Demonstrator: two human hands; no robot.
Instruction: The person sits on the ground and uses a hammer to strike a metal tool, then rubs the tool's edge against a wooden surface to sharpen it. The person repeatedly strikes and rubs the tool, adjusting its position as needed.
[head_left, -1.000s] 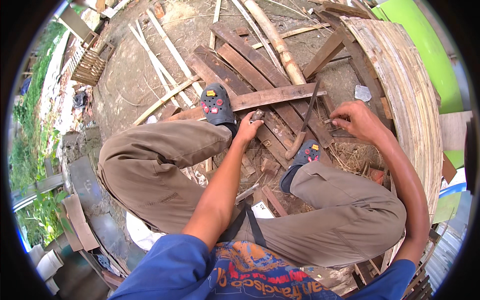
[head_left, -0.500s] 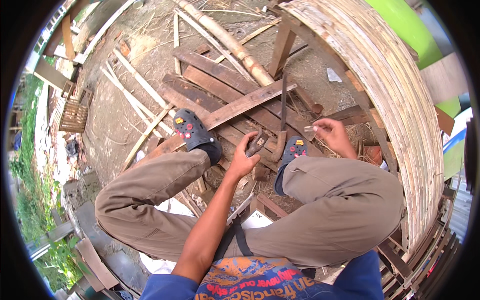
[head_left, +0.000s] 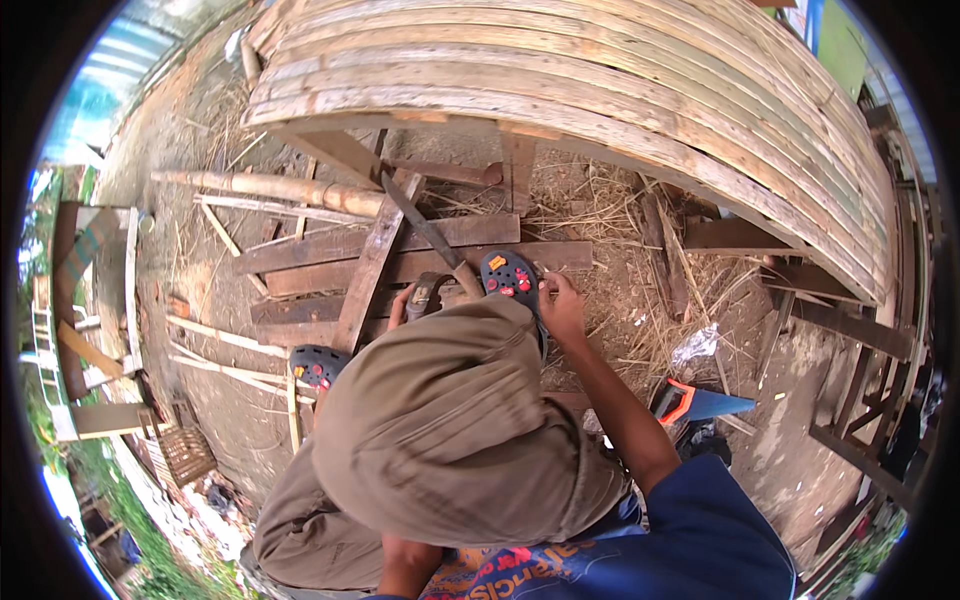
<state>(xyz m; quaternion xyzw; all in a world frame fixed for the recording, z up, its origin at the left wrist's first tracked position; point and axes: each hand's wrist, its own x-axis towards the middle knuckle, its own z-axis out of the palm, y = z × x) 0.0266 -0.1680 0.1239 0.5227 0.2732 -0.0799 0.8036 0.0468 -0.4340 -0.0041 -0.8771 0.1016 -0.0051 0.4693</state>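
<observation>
My left hand point(head_left: 400, 308) shows only in part beyond my raised knee. Its fingers close around a dark, rounded tool point(head_left: 426, 296) whose exact kind I cannot make out. Beside the clog point(head_left: 510, 275) on one of my feet, my right hand point(head_left: 563, 306) has its fingers pinched together. What they hold, if anything, is too small to name. A long dark-bladed tool with a wooden handle point(head_left: 466, 280) lies between my hands, its blade pointing away. Under it a brown plank point(head_left: 383, 245) crosses several dark boards point(head_left: 330, 275) on the ground.
A large bamboo-slat platform point(head_left: 560, 75) spans the far side and right. On the right, a handsaw with an orange-edged handle and blue blade point(head_left: 715, 404) lies near crumpled foil point(head_left: 696, 345). A bamboo pole point(head_left: 270, 188) and a wicker basket point(head_left: 187, 452) are at left.
The view has swung to the right, bringing the handsaw into sight. My knee now hides most of my left hand. My right hand has come close to the clog.
</observation>
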